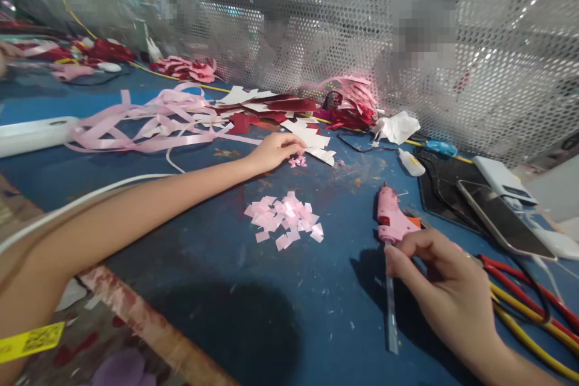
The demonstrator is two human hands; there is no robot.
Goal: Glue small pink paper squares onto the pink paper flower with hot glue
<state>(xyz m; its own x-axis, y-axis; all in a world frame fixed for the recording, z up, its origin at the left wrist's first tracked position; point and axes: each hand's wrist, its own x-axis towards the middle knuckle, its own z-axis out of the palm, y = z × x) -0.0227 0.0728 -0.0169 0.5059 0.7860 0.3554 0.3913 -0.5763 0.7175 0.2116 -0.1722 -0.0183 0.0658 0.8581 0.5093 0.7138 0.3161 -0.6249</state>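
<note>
Perforated, silvery see-through sheeting [353, 6] hangs behind a blue tabletop [325, 325], smooth but smudged and scratched. Two hands work above it, well apart. The right hand [446, 277] is closed around the rear of one pink plastic glue gun [392, 217], its thumb against the clear, straight glue stick [391, 319] that sticks out toward the near side. The left hand [275, 151] reaches across with bent fingers, the tips just at a little cluster of crumb-like pink bits [297, 161]; whether they pinch any cannot be told.

Between the hands, nearer the front, lies a loose heap of satiny pink squares [284, 217], overlapping too much to count. Beyond the left forearm, one tangle of flat pink ribbon [149, 117] loops beside stiff white strips [310, 132]. Two fringed pink bundles [190, 68] rest against the sheeting. To the right are one white squeeze bottle [411, 163] and one dark-screened phone [502, 217].

Blue surface separates the squares from the glue gun and runs on to a frayed, peeling table edge [154, 325] at lower left, leaving room to move sideways.
</note>
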